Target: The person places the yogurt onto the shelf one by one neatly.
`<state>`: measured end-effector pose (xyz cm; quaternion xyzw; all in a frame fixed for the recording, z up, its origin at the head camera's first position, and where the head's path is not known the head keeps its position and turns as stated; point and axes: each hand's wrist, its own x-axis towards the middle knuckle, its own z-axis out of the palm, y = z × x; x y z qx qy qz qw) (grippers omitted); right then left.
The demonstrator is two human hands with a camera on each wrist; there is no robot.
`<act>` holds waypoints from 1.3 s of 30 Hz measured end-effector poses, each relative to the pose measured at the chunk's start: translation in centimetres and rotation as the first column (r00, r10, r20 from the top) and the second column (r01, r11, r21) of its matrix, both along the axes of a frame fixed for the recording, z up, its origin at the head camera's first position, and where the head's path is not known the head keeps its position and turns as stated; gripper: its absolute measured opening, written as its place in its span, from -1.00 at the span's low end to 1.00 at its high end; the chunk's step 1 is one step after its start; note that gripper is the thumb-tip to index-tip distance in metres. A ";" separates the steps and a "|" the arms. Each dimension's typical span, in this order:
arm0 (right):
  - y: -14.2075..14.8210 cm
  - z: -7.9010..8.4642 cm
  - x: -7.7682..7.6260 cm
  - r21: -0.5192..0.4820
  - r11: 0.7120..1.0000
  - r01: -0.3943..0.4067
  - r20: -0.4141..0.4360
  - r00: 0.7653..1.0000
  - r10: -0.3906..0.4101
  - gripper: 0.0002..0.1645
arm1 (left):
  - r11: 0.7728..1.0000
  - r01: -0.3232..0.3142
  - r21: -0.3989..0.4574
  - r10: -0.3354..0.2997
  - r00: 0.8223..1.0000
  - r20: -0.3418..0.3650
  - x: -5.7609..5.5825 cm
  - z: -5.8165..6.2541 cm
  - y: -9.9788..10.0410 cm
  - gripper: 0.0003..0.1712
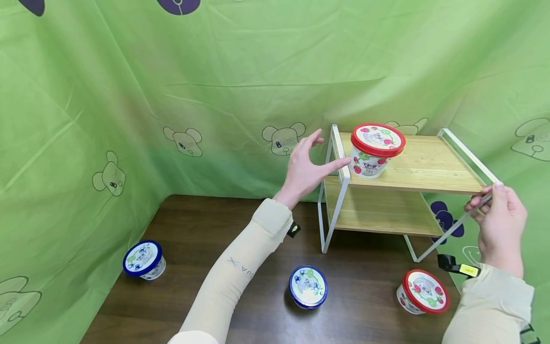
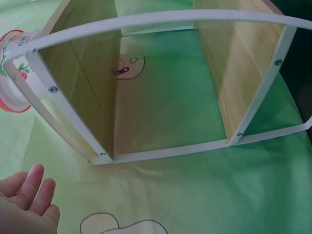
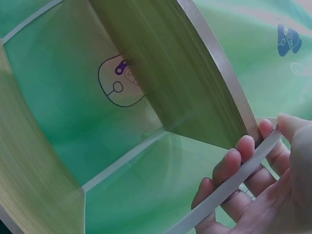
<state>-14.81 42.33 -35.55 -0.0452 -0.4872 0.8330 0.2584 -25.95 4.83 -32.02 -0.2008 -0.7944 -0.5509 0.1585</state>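
Observation:
A two-tier rack (image 1: 386, 210) with wooden boards and a white metal frame stands at the back right. On its top board, near the left end, sits a red-lidded tub (image 1: 378, 150) printed with red berries. My left hand (image 1: 305, 167) is just left of the rack, fingers spread and thumb extended, its thumb tip overlapping the tub's side in the head view. In the left wrist view that hand (image 2: 29, 200) holds nothing. My right hand (image 1: 500, 220) grips the rack's front right leg (image 3: 234, 180), with fingers curled round the bar just under the top board.
A second red-lidded tub (image 1: 423, 292) lies tilted on the dark wooden table (image 1: 206, 229), below the rack at the right. One blue-lidded tub (image 1: 308, 286) is at the front middle, another (image 1: 144, 260) at the left edge. Green printed cloth (image 1: 240, 57) hangs behind and at the sides.

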 end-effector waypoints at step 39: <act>-0.4 0.1 -0.2 -0.029 0.998 0.061 0.021 0.998 -0.060 -0.71 | 0.994 -0.072 -0.081 0.082 0.989 0.124 0.3 -5.5 -4.6 0.23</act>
